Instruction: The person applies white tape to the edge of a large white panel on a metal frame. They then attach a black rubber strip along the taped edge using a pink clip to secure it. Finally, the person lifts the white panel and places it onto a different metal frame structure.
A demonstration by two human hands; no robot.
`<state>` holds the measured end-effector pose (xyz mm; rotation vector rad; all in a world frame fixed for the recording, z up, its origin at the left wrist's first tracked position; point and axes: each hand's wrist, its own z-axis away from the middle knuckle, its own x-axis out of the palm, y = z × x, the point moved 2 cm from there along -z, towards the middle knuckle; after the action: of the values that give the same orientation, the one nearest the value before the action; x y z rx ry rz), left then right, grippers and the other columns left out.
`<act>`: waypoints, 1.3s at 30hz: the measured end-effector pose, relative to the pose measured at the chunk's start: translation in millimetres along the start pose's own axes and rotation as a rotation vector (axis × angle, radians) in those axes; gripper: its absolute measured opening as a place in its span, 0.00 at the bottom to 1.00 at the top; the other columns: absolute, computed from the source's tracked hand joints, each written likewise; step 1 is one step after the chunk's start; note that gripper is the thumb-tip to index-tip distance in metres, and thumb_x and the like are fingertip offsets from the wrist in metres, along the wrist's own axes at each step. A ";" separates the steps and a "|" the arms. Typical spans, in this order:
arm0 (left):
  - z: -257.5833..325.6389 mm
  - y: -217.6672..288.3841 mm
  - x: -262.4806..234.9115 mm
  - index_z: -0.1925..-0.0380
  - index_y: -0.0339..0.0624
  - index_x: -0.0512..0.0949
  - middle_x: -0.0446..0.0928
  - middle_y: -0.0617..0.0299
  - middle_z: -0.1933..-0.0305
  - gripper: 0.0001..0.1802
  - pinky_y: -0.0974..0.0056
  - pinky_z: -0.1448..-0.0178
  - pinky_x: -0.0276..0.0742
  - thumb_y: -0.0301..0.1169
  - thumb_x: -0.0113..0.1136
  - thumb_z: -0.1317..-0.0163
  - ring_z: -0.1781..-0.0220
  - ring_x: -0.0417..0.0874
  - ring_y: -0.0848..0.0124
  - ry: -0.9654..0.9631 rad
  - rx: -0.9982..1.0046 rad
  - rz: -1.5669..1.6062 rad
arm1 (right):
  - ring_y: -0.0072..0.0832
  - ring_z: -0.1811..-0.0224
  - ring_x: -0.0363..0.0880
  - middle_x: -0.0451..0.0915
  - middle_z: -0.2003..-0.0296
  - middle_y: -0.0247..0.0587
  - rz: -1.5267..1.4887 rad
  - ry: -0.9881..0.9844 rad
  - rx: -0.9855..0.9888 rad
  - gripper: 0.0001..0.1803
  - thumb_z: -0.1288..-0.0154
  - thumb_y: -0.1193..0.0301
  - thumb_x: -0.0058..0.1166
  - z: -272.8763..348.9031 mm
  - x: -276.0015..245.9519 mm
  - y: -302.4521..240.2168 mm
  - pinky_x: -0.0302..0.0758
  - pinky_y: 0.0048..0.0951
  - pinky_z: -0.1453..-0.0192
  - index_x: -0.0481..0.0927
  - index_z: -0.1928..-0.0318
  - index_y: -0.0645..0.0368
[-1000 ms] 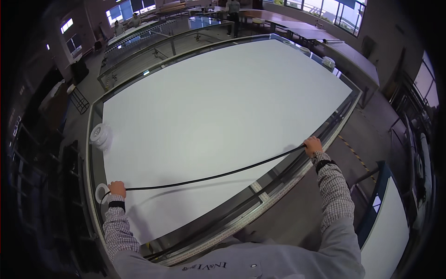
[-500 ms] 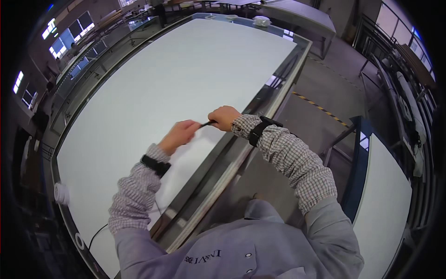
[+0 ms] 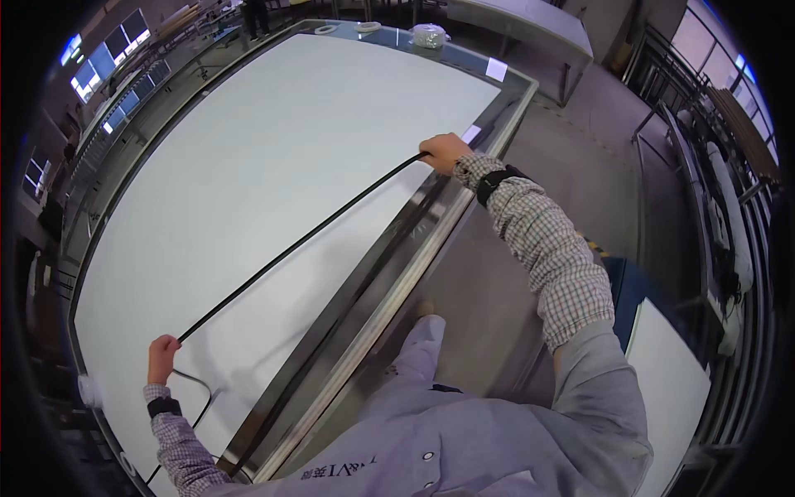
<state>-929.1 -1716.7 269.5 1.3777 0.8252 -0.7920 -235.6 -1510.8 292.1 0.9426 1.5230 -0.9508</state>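
A long black flexible strip [image 3: 302, 238] runs stretched taut and straight between my two hands, above a large white sheet [image 3: 248, 157]. My left hand [image 3: 162, 358] is closed on it low at the left, near the sheet's near left part. From that hand a slack length of the strip hangs and curls down onto the sheet. My right hand [image 3: 445, 152] is closed round the other stretch, farther off by the table's right edge. Checked sleeve covers and dark wristbands show on both forearms.
The sheet lies on a big table with a dark border and pale rail [image 3: 364, 352]. Rolls of white tape [image 3: 368, 27] and a clear-wrapped roll [image 3: 429, 36] sit at its far end. Right stands another white panel [image 3: 671, 389]; racks [image 3: 729, 182] hold long profiles beyond.
My hands were close together over the sheet's middle; now they are far apart, left moved near and left, right moved farther and slightly right. The strip is stretched out between them.
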 end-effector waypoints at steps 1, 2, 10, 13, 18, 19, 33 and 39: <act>-10.0 -19.3 -1.6 0.78 0.33 0.76 0.76 0.53 0.79 0.08 0.63 0.66 0.70 0.28 0.51 0.48 0.74 0.76 0.63 0.003 -0.046 -0.125 | 0.44 0.65 0.77 0.78 0.71 0.47 0.019 -0.010 0.005 0.11 0.42 0.63 0.49 -10.7 -3.8 27.5 0.72 0.42 0.59 0.78 0.65 0.56; -19.3 -40.0 -2.0 0.79 0.35 0.77 0.76 0.53 0.76 0.08 0.61 0.63 0.71 0.28 0.52 0.48 0.70 0.77 0.60 0.015 -0.117 -0.255 | 0.44 0.65 0.76 0.78 0.71 0.48 0.044 -0.015 0.011 0.11 0.42 0.64 0.49 -22.9 -12.2 56.9 0.72 0.42 0.60 0.78 0.65 0.58; -184.0 66.0 98.6 0.61 0.40 0.74 0.74 0.51 0.56 0.12 0.55 0.47 0.69 0.28 0.58 0.46 0.52 0.73 0.53 0.227 0.338 -0.471 | 0.43 0.65 0.77 0.78 0.72 0.45 0.034 -0.137 -0.107 0.17 0.35 0.54 0.42 -89.7 -62.6 131.3 0.72 0.44 0.61 0.75 0.64 0.54; -280.4 354.4 200.0 0.51 0.36 0.71 0.73 0.49 0.50 0.17 0.62 0.42 0.66 0.32 0.53 0.38 0.45 0.72 0.59 0.011 0.478 0.190 | 0.43 0.69 0.75 0.76 0.74 0.45 -0.038 -0.217 -0.257 0.20 0.39 0.51 0.47 -105.4 -67.2 145.3 0.70 0.42 0.64 0.75 0.71 0.56; -305.8 601.7 299.0 0.46 0.37 0.65 0.76 0.56 0.59 0.23 0.68 0.50 0.70 0.43 0.38 0.31 0.56 0.77 0.71 -0.582 0.208 1.001 | 0.21 0.77 0.70 0.70 0.83 0.33 -0.394 -0.434 -0.257 0.18 0.41 0.56 0.54 -146.9 -75.9 185.1 0.71 0.25 0.72 0.75 0.75 0.60; -312.2 618.1 311.1 0.51 0.37 0.69 0.75 0.63 0.70 0.21 0.73 0.61 0.70 0.44 0.41 0.32 0.69 0.74 0.78 -0.668 0.104 1.023 | 0.18 0.75 0.71 0.72 0.80 0.29 -0.498 -0.472 -0.209 0.16 0.39 0.58 0.51 -146.2 -79.0 204.3 0.73 0.21 0.72 0.76 0.71 0.59; -324.8 576.8 347.0 0.68 0.45 0.81 0.79 0.58 0.74 0.13 0.62 0.64 0.73 0.39 0.53 0.40 0.73 0.79 0.63 -0.043 -0.020 -0.129 | 0.14 0.83 0.59 0.64 0.85 0.28 -0.576 -0.642 -0.388 0.10 0.35 0.69 0.44 -144.9 -15.9 420.0 0.58 0.19 0.78 0.74 0.66 0.62; -332.0 643.1 393.9 0.53 0.39 0.73 0.77 0.57 0.56 0.16 0.62 0.52 0.72 0.33 0.53 0.39 0.61 0.78 0.63 0.099 0.435 -0.202 | 0.23 0.82 0.62 0.67 0.84 0.38 -0.510 -0.408 -0.575 0.09 0.38 0.72 0.47 -112.8 -23.0 396.0 0.61 0.25 0.76 0.73 0.69 0.66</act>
<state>-187.3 -1358.8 245.5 1.7460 0.9128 -1.1139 92.6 -1261.2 293.1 -0.0595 1.5702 -0.9022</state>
